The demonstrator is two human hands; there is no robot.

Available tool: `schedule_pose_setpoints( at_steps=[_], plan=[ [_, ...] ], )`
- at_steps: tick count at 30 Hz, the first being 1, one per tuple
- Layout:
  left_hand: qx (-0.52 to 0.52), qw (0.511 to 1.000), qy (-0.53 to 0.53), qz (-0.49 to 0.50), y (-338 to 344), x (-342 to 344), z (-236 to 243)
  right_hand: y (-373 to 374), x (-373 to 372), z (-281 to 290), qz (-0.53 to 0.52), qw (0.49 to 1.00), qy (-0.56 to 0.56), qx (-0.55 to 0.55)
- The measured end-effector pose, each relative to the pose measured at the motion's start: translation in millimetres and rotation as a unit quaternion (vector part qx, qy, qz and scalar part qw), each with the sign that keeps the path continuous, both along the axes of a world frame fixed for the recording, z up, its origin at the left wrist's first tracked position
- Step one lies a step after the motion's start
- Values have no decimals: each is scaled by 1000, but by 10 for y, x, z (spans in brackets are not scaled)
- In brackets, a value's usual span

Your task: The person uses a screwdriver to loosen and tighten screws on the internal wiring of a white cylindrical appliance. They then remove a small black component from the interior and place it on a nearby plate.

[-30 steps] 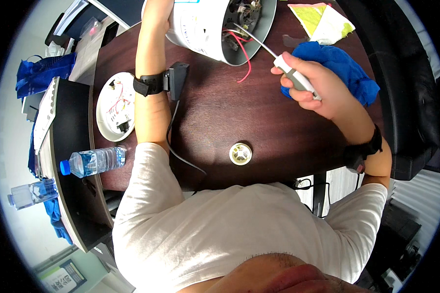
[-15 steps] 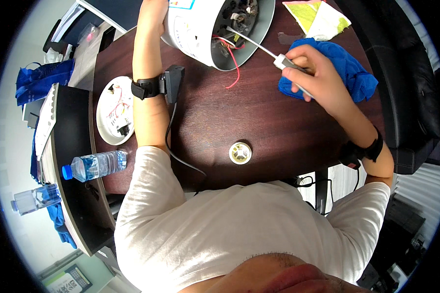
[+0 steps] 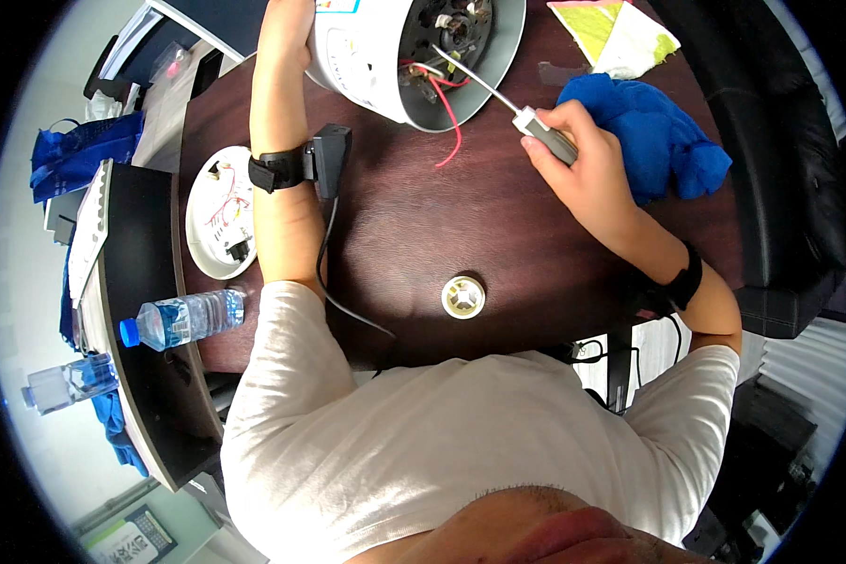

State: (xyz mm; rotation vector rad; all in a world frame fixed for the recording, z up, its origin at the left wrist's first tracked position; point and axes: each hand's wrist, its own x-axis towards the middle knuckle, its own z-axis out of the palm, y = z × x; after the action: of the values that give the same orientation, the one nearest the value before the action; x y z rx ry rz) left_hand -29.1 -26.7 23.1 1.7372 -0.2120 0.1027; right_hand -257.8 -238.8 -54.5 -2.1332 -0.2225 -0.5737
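White cylindrical housing [image 3: 362,61], tilted at the far side of the dark brown wood-grain tabletop [image 3: 385,235], bears dark print and a blue-bordered label [image 3: 338,5], cut off above. Left hand [image 3: 289,26]: against the housing's left side; fingers hidden, grip cannot be told. Right hand [image 3: 587,164]: closed around a grey-and-white-handled screwdriver [image 3: 530,122]; tip at the dark interior, contact unclear.

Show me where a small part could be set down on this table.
The widest bare patch of brown table lies between the left forearm, white housing and round cream part; another between that part and the right forearm. Crowded: the left edge, with the white dish and bottle, and upper right, with the blue cloth and yellow-and-white cloth.
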Motion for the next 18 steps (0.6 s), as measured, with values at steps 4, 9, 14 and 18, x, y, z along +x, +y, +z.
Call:
schedule_pose_setpoints(
  at_steps=[4,9,14,18],
  plan=[
    [-15,1000,-1,-24,-3,-179,39,-50,52,62,59,974,124,178],
    [-16,999,-14,-35,-47,-240,82,-117,24,320,147,797,342,475],
    [-51,998,6,-29,-14,-18,-13,-214,107,353,225,702,368,567],
    [-44,998,41,-20,-19,-28,21,-160,45,396,149,853,312,392]
  ],
)
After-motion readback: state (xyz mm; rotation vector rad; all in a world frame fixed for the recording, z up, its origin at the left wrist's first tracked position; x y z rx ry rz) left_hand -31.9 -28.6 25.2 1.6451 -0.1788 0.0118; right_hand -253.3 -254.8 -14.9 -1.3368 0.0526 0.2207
